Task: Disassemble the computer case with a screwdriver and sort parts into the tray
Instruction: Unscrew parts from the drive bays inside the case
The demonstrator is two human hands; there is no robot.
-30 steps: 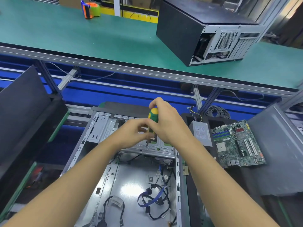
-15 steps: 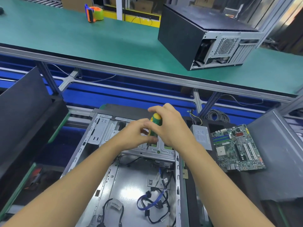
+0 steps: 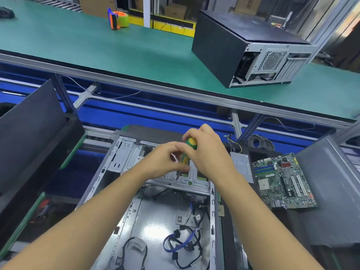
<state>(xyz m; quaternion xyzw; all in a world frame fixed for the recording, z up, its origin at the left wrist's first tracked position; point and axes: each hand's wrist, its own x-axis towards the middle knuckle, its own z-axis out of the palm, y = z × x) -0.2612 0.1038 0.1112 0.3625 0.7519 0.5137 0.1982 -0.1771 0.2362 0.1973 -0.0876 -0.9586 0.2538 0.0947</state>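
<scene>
An open grey computer case [image 3: 109, 172] lies flat in front of me, with loose black and blue cables [image 3: 183, 248] on its floor. My right hand [image 3: 210, 156] grips the top of a green and yellow screwdriver [image 3: 188, 149]. The tool stands nearly upright, its tip on a screw in the metal drive bracket [image 3: 187, 182]. My left hand [image 3: 161, 160] pinches the lower handle and shaft, steadying it. A removed motherboard [image 3: 282, 182] and a grey power supply [image 3: 241, 166] lie to the right of the case.
A second, closed black case [image 3: 229, 45] sits on the green conveyor belt [image 3: 97, 49] behind. An orange and green tape dispenser [image 3: 118, 20] stands far back. Dark panels lean at left [image 3: 29, 129] and right [image 3: 331, 182]. A coiled cable [image 3: 259, 142] lies beyond the motherboard.
The view has tilted slightly, so everything sits lower in the frame. Both hands stay on the screwdriver at the same bracket screw, with the fingers shifting a little around the handle.
</scene>
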